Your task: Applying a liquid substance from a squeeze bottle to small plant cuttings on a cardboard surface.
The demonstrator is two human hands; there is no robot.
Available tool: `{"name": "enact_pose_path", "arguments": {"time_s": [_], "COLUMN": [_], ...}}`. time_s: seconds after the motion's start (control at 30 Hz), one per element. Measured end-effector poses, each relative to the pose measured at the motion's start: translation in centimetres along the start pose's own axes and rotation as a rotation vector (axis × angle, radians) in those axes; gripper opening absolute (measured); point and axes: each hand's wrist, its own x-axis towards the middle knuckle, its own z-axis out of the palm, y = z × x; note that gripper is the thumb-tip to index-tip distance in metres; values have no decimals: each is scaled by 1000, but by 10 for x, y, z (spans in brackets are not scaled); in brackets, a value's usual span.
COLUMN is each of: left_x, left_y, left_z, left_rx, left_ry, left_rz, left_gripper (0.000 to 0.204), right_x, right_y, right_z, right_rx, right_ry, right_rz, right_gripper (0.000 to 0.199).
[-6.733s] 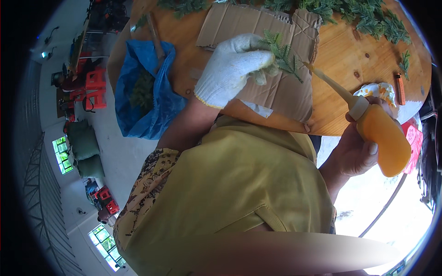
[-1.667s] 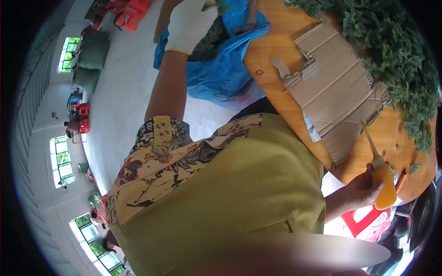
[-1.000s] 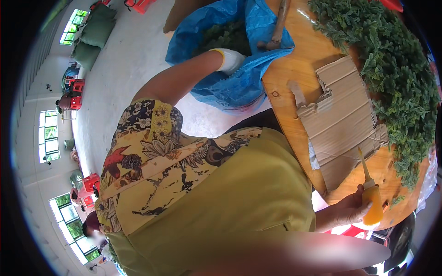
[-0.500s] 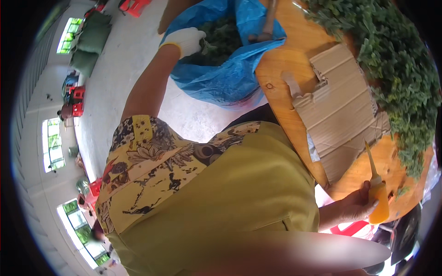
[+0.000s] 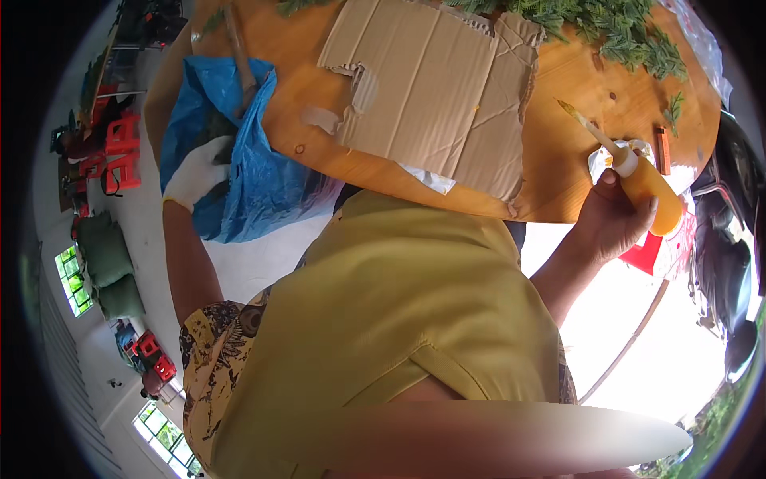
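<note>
My left hand point(image 5: 198, 174), in a white knit glove, reaches into the blue plastic bag point(image 5: 263, 191) hanging at the table's left edge. Its fingers are curled, and what they hold, if anything, cannot be made out. Dark green foliage point(image 5: 214, 128) shows inside the bag. My bare right hand point(image 5: 610, 219) is closed round an orange squeeze bottle point(image 5: 650, 191) with a long, pale, tapering nozzle. The bottle tilts over the table's right edge, nozzle pointing up and left. A torn piece of cardboard point(image 5: 431, 88) lies flat on the table between my hands.
Green artificial-looking sprigs point(image 5: 606, 36) are piled at the wooden table's point(image 5: 574, 176) far right. Crumpled white wrapping point(image 5: 600, 164) and an orange stick-like item point(image 5: 662, 150) lie near the bottle. A wooden-looking handle point(image 5: 238, 48) rests by the bag. Red stools point(image 5: 122, 152) stand left.
The view has swung round toward the table. My left hand remains at the bag, now lower inside its mouth. The bottle stays in my right hand, now nearer the white wrapping.
</note>
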Motion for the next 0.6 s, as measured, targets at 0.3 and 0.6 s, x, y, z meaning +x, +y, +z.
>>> {"name": "enact_pose_path", "arguments": {"time_s": [0.3,0.6], "left_x": [-5,101], "left_y": [140,304], "left_z": [-43,-35], "left_rx": [51,94], "left_ry": [673,977], "left_rz": [376,811], "left_gripper": [20,23], "right_x": [-3,-10], "right_y": [11,19], "right_z": [-9,-7], "right_rx": [116,6], "right_ry": [-17,21], "right_rz": [89,157], "right_gripper": [55,61]}}
